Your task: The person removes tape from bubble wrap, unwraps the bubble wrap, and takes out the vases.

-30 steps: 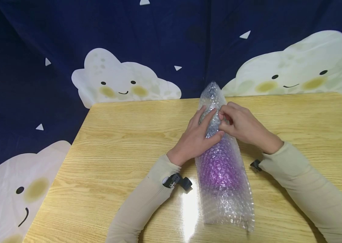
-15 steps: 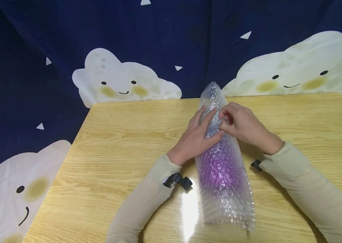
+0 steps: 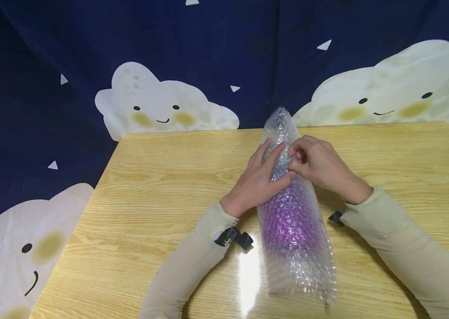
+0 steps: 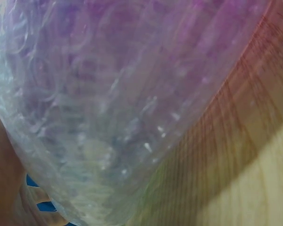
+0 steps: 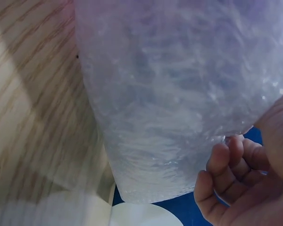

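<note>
A long bundle of clear bubble wrap (image 3: pixel 292 226) lies lengthwise on the wooden table, tapering toward the far edge. Something purple shows through its middle; what it is stays blurred by the wrap. My left hand (image 3: pixel 254 179) rests on the upper part with fingers spread and straight. Just to its right, my right hand (image 3: pixel 322 164) pinches the wrap's upper surface between thumb and curled index finger. In the right wrist view, the curled fingers of the right hand (image 5: pixel 240 174) are at the wrap's edge. The left wrist view is mostly filled by the bubble wrap (image 4: pixel 104 84).
The wooden table (image 3: pixel 160 190) extends to both sides of the bundle. Behind it hangs a dark blue curtain (image 3: pixel 192 40) with printed smiling clouds. The bundle's narrow end reaches the table's far edge. A black wrist camera (image 3: pixel 242 239) sits on the left sleeve.
</note>
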`<action>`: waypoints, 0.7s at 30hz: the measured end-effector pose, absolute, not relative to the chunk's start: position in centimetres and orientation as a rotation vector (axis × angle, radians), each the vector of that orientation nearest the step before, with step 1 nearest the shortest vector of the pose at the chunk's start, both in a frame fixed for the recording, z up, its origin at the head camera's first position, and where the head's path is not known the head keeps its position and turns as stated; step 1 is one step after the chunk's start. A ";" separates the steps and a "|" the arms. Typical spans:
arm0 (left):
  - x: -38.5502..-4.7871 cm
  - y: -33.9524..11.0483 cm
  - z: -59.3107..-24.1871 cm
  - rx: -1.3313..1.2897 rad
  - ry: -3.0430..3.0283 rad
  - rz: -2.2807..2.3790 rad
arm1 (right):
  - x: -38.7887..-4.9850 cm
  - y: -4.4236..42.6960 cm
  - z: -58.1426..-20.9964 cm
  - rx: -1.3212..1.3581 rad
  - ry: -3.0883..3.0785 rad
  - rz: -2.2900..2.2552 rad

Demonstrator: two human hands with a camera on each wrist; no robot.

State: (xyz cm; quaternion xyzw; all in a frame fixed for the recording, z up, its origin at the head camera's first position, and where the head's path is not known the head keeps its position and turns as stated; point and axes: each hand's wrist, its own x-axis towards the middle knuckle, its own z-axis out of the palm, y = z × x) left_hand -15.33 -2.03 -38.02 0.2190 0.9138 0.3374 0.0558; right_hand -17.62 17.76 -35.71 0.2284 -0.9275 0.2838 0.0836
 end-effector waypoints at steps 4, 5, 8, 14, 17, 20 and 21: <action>-15.3 -2.0 -38.0 0.666 2.771 1.027 | -17.7 17.8 -35.9 0.675 -2.745 0.887; -15.3 -2.0 -38.0 0.667 2.771 1.030 | -17.7 17.8 -35.9 0.680 -2.735 0.894; -15.3 -2.0 -38.0 0.668 2.771 1.031 | -17.6 17.8 -36.1 0.698 -2.710 0.913; -15.2 -2.0 -38.0 0.675 2.774 1.046 | -17.6 17.9 -36.0 0.694 -2.742 0.939; -15.2 -2.0 -37.9 0.672 2.773 1.050 | -17.6 17.8 -36.0 0.683 -2.758 0.938; -15.2 -2.0 -38.0 0.669 2.771 1.056 | -17.7 17.8 -36.0 0.685 -2.757 0.936; -15.2 -2.0 -38.0 0.669 2.770 1.055 | -17.8 17.8 -36.1 0.687 -2.754 0.936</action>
